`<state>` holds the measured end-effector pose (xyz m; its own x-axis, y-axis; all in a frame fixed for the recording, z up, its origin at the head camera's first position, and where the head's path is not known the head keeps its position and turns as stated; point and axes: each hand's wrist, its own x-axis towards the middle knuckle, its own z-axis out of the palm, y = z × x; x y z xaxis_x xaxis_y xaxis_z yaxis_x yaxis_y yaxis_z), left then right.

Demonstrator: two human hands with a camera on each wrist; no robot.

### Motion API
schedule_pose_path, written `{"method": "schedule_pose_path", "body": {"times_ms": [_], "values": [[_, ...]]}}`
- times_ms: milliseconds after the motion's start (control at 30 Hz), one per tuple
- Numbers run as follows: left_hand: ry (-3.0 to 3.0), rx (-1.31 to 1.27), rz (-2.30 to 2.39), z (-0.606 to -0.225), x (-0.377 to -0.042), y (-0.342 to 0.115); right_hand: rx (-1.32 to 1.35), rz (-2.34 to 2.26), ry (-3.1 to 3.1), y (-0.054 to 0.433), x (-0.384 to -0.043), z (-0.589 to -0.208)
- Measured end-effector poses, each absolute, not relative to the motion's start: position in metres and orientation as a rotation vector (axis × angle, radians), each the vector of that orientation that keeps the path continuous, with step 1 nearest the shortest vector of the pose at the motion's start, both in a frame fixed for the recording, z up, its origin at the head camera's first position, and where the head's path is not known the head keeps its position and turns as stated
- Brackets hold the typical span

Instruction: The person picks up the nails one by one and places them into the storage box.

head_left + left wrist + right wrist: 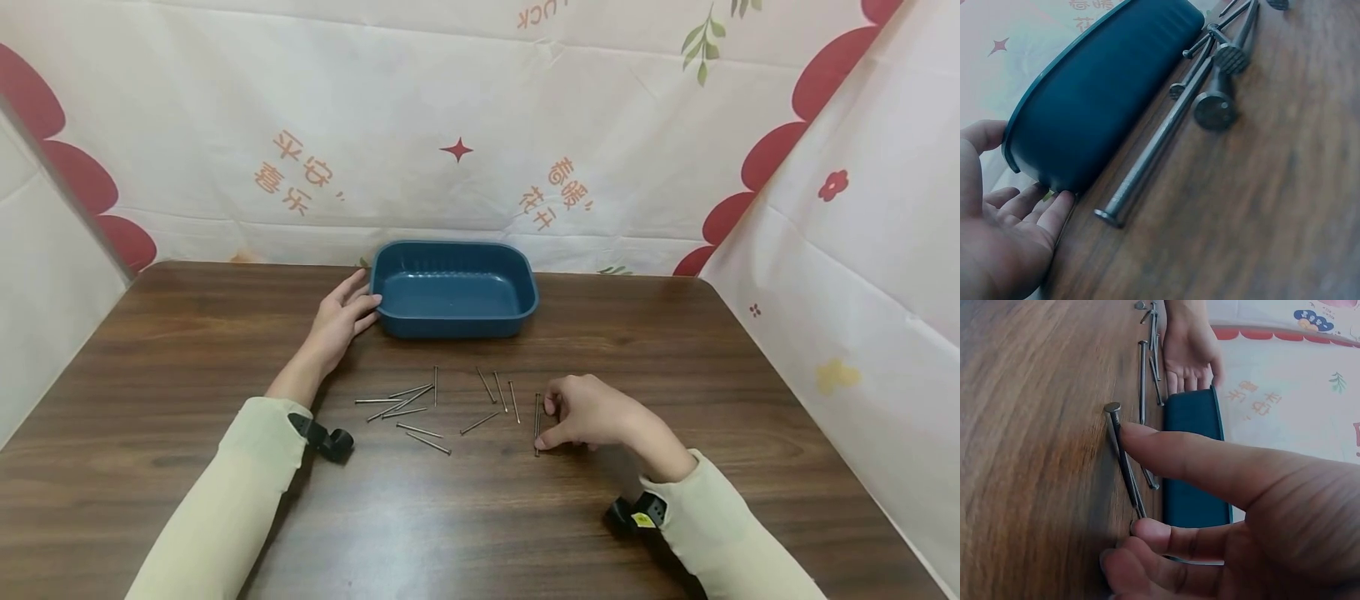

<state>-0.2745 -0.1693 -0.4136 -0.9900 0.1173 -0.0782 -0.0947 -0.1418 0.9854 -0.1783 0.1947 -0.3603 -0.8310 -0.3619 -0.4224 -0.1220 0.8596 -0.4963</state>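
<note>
My left hand (337, 321) is at the left end of the blue plastic basin (450, 327), thumb on the rim. Its other fingers reach down along the end wall in the left wrist view. Over at the right, my right hand (592, 410) is low over the tabletop, its thumb tip touching a pair of steel nails (537, 423) that lie side by side. The right thumb (1154, 447) is by one flat nail head; the other fingertips curve in near the far end, spread apart from the thumb. Several loose nails (405, 406) lie left of centre.
More nails (500, 392) are scattered between the hands, in front of the basin. The brown wood table (465, 533) runs back to a white printed cloth (412, 100) behind the basin. A second cloth side (862, 292) borders the right edge.
</note>
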Motion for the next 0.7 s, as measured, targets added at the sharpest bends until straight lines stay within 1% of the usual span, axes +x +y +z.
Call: {"method": "schedule_pose_path", "body": {"times_ms": [433,700], "values": [[1.961,0.031,2.271,-0.414,-0.275,-0.170,-0.380,-0.610,2.553,0.194,-0.183,-0.361],[1.965,0.035,2.273,-0.415,-0.277,-0.169,-0.494,-0.567,2.632,0.195,-0.190,-0.365]]}}
